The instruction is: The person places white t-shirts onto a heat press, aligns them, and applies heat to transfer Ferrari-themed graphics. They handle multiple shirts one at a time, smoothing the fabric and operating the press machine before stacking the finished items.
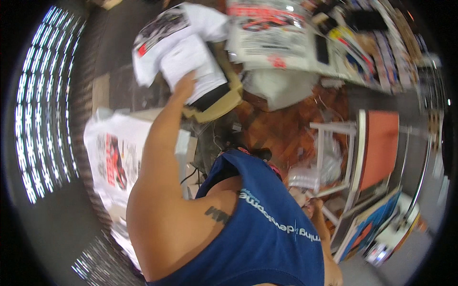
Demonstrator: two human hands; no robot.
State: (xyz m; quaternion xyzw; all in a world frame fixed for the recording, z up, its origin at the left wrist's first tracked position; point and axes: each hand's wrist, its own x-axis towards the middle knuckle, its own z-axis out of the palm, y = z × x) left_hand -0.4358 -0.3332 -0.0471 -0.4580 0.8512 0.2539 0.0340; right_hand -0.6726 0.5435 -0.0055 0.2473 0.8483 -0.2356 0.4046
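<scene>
My left arm stretches forward, and my left hand [185, 86] is at the near edge of a white T-shirt [183, 57] with a dark and red print. The fingers are blurred and partly lost against the white cloth, so their grip is unclear. Under the shirt is a tan, rounded surface like a chair seat [224, 105], with a black strip [207, 97] showing at its edge. Low on the right side, my right hand [312, 207] is beside a white frame [329, 190]. Its fingers are small and smeared.
Another printed white T-shirt [114, 157] lies at left. A table holds a printed plastic bag [272, 38], a dark phone-like object [322, 49] and clutter. An orange-backed chair [379, 150], clear plastic [305, 176] and leaning panels [367, 224] stand right, above a reddish-brown floor [281, 128].
</scene>
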